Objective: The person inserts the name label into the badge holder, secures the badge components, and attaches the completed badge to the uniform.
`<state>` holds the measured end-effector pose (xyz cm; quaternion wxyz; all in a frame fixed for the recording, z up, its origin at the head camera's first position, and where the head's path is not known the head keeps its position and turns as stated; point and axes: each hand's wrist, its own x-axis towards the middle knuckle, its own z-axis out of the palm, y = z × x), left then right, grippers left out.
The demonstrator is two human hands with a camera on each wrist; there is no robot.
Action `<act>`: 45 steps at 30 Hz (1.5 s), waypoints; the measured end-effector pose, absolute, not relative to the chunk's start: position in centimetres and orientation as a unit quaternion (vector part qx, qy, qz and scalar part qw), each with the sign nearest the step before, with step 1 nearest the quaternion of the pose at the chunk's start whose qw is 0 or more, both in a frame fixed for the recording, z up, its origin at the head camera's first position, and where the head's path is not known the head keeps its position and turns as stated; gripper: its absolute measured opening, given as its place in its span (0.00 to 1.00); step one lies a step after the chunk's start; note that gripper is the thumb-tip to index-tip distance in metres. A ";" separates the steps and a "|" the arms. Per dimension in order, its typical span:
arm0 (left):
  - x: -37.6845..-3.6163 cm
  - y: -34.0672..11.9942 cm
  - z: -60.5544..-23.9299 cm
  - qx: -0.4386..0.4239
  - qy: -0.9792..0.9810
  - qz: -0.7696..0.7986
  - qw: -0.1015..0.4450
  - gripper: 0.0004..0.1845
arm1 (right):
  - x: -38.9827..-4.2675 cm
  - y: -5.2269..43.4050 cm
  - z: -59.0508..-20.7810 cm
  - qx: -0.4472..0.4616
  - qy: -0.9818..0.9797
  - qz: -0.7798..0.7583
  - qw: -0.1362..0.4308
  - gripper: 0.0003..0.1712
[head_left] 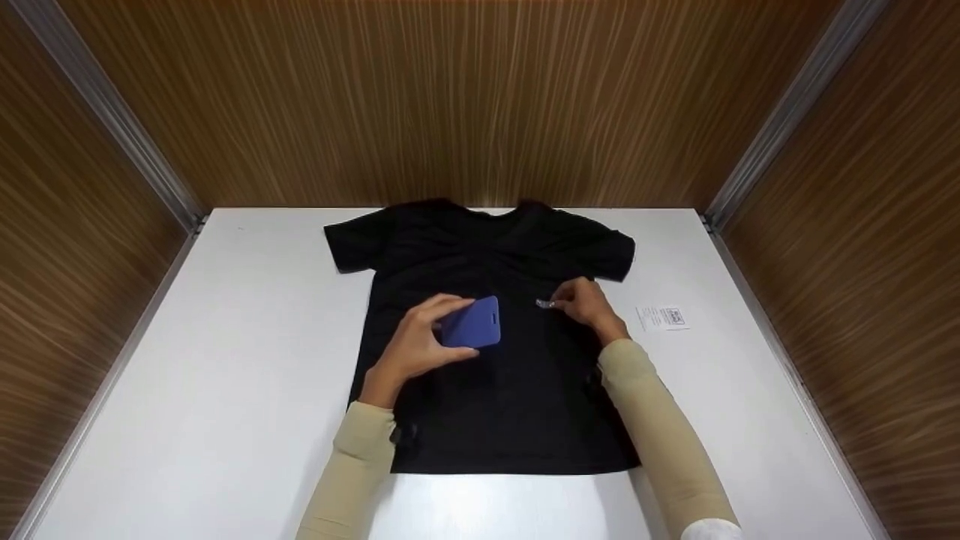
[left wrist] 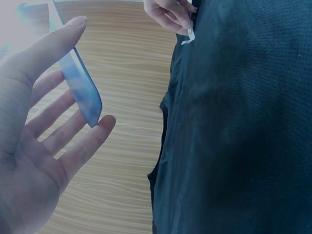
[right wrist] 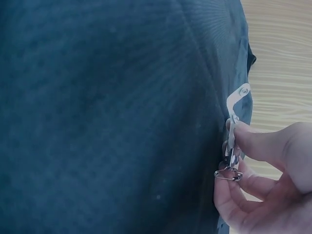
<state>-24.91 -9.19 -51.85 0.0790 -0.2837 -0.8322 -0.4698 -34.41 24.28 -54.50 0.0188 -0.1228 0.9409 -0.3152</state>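
A black T-shirt [head_left: 510,405] lies spread flat, its neckline toward the back panel. Over its middle, my left hand [head_left: 412,341] holds a flat blue badge holder [head_left: 472,322] by its edges, thumb on one side and fingers on the other; a short slot shows near its right edge. In the left wrist view the holder [left wrist: 80,85] appears edge-on. My right hand [head_left: 589,304], to the right over the shirt, pinches a small badge clip [head_left: 545,304]. Close up in the right wrist view, the clip has a bent strap [right wrist: 236,99] with snaps and a metal safety pin [right wrist: 228,174].
A white printed card [head_left: 663,318] with a square code lies on the white table [head_left: 255,352], right of the shirt. Wood-grain panels [head_left: 480,105] rise at the back and both sides, with metal rails [head_left: 795,112] at the corners.
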 end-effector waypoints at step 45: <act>-25.0 -9.4 -51.9 -0.279 -0.840 -0.458 0.083 0.39 | -31.4 21.6 -51.8 -0.152 0.913 -0.374 -0.060 0.07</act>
